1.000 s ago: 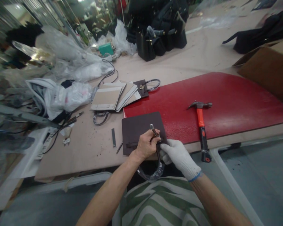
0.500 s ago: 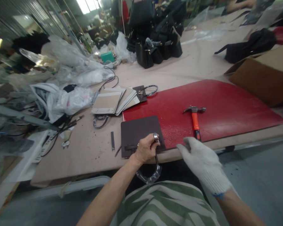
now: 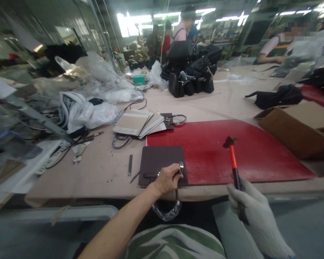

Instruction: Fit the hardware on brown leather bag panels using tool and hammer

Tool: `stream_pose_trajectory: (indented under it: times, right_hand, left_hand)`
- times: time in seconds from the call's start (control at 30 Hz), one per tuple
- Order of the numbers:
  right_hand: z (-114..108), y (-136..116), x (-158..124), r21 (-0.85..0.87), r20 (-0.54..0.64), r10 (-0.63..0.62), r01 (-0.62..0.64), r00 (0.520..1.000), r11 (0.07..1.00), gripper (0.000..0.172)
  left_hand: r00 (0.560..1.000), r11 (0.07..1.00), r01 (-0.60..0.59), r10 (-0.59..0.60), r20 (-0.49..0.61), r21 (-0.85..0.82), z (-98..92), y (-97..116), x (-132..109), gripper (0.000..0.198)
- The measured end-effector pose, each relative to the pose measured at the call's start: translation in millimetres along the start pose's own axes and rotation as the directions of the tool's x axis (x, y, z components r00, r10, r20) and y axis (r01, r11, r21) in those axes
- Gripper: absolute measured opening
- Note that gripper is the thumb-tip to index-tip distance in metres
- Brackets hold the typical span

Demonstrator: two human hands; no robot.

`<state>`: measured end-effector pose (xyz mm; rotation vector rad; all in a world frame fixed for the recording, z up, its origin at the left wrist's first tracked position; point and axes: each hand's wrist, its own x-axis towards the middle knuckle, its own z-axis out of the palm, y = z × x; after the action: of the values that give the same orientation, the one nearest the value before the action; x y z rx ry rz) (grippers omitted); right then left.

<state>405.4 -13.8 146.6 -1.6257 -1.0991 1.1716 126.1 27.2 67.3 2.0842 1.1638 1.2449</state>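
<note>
My bare left hand (image 3: 166, 180) is closed around a short metal punch (image 3: 181, 167) whose shiny top shows above the fingers. It rests on the right side of a dark brown bag panel (image 3: 162, 156) lying at the table's front edge. From this panel a plastic-wrapped handle (image 3: 167, 216) hangs over the edge. My right hand (image 3: 248, 203), in a white knitted glove, grips the black lower handle of a claw hammer (image 3: 233, 158). The hammer is raised, head up, to the right of the panel. The punch's lower end is hidden.
A red sheet (image 3: 216, 151) covers the table's right part, beside a cardboard box (image 3: 297, 129). Stacked beige panels (image 3: 132, 122) lie behind the brown one. A flat dark strip (image 3: 130, 165) lies at left. Black bags (image 3: 189, 79) stand farther back; people work beyond.
My right hand has closed on the hammer and lifted it off the red sheet. My left hand stays on the panel with the punch. The view has tilted upward.
</note>
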Motion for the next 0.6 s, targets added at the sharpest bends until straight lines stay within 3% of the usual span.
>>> stream_pose_trajectory:
  times: [0.07, 0.17, 0.23, 0.3, 0.37, 0.43, 0.53, 0.6]
  right_hand:
    - [0, -9, -15, 0.231, 0.082, 0.008, -0.027, 0.997, 0.973, 0.053]
    - [7, -22, -30, 0.249, 0.136, 0.012, -0.046, 0.991, 0.967, 0.06]
    - [11, -34, -35, 0.048, 0.137, 0.021, -0.028, 0.99, 0.998, 0.045]
    - [12, -50, -39, -0.227, 0.15, -0.039, 0.073, 0.988, 0.971, 0.042]
    - [10, -70, -45, -0.444, 0.176, -0.185, 0.246, 0.967, 0.862, 0.041]
    - [9, -88, -52, -0.554, 0.154, -0.367, 0.387, 0.918, 0.737, 0.036]
    - [14, -99, -56, -0.635, 0.051, -0.543, 0.447, 0.838, 0.63, 0.032]
    - [18, -95, -51, -0.709, 0.111, -0.563, 0.462, 0.819, 0.532, 0.03]
  left_hand:
    - [1.0, 1.0, -0.005, 0.005, -0.003, -0.011, 0.7, -1, 0, 0.016]
    - [1.0, 1.0, -0.01, 0.01, -0.002, -0.017, 1.1, -1, 0, 0.015]
    - [1.0, 1.0, -0.004, 0.004, 0.002, -0.005, 0.6, 0, 0, 0.014]
    - [1.0, 1.0, 0.013, -0.013, 0.007, 0.011, -0.1, 1, 1, 0.013]
    - [1.0, 1.0, 0.023, -0.023, 0.011, 0.018, -0.7, 2, 1, 0.012]
    - [0.999, 0.999, 0.028, -0.029, 0.019, 0.019, -1.0, 3, 1, 0.011]
    - [0.999, 0.999, 0.044, -0.045, 0.019, 0.017, -0.5, 3, 1, 0.01]
    - [0.999, 0.999, 0.049, -0.049, 0.018, 0.01, 0.4, 2, 0, 0.01]
